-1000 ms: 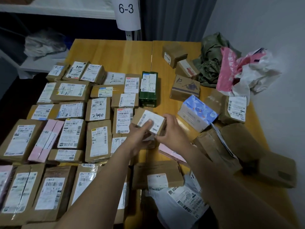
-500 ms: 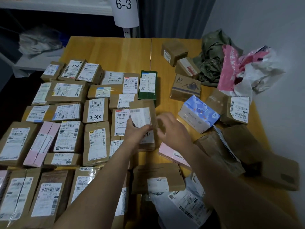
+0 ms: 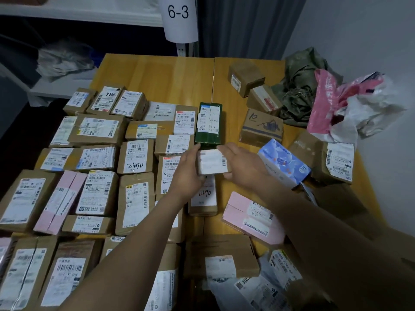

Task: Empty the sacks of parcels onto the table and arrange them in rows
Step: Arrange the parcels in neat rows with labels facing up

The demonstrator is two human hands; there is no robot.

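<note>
Several brown labelled parcels lie in rows across the left half of the wooden table. Both hands hold one small white-labelled parcel just below a dark green box. My left hand grips its left side. My right hand grips its right side from above. Beneath it lies a brown box marked 2490. A pink parcel lies below my right forearm. Crumpled sacks, one olive green and one pink and white, sit at the far right.
Loose parcels lie unsorted on the right: a blue patterned box, brown boxes near the far edge and a grey mailer bag at the front. A shelf post carries a sign reading 6-3. The wall runs along the right.
Both hands carried the small parcel away from me, from above the 2490 box to the spot just below the green box. The view shifted slightly.
</note>
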